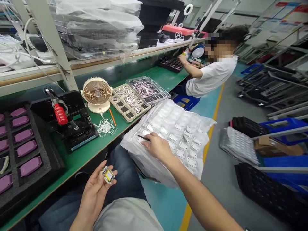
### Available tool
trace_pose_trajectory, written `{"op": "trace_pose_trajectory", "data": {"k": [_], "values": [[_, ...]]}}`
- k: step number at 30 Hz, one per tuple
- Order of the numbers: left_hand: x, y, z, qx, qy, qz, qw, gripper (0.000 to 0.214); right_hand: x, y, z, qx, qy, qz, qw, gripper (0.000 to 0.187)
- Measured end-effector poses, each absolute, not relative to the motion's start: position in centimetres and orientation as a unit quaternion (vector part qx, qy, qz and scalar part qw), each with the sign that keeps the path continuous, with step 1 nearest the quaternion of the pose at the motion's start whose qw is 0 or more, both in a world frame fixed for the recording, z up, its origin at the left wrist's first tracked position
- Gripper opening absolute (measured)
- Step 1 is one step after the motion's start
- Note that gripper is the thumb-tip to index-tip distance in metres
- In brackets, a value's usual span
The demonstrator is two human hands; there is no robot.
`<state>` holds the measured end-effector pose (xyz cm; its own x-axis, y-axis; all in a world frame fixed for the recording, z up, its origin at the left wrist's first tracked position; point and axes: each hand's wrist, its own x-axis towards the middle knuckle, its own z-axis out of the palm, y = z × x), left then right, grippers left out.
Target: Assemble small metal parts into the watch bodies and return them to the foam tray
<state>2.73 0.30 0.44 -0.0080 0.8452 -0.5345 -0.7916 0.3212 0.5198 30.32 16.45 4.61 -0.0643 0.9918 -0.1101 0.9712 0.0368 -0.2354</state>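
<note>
My left hand [95,189] is over my lap and pinches a small white part with a yellow face [107,175] between thumb and fingers. My right hand [156,147] reaches forward to a clear blister tray [192,128] wrapped in plastic, which rests beside my knee and holds several small white parts. Its fingers are closed on thin black tweezers [143,138] whose tip points left over the tray's near rows.
A green bench [101,146] carries a black press jig with a red handle [60,114], a small beige fan [97,94], a black foam tray of purple parts [24,141] and two trays of metal pieces [137,96]. A co-worker [214,73] sits further along. Crates [264,189] stand on the floor at right.
</note>
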Motion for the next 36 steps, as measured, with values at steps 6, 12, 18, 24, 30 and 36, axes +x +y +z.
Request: {"op": "trace_pose_trajectory", "data": {"k": [6,12,18,24,30,36], "values": [[3.0,0.1,0.9,0.055,0.418,0.565,0.709,0.039,31.2,16.2,5.9,-0.693,-0.7,0.139,0.102,0.021],[4.2,-0.4,2.2,0.136,0.439,0.514,0.724,0.038,26.6,10.4,6.9,-0.511,-0.775,0.31,0.204,0.017],[3.1,-1.2,1.6,0.129,0.445,0.458,0.759,0.04,23.0,7.7,4.5,-0.435,-0.723,0.5,0.198,0.013],[1.7,-1.4,1.0,0.029,0.376,0.483,0.79,0.039,21.3,6.5,1.4,-0.348,-0.611,0.592,0.394,0.043],[1.7,-1.5,1.5,-0.044,0.349,0.518,0.779,0.028,19.7,5.1,-0.4,-0.305,-0.526,0.667,0.431,0.053],[1.5,-1.1,1.6,-0.03,0.318,0.502,0.804,0.033,19.5,5.6,-0.7,-0.276,-0.521,0.667,0.455,0.045]]}}
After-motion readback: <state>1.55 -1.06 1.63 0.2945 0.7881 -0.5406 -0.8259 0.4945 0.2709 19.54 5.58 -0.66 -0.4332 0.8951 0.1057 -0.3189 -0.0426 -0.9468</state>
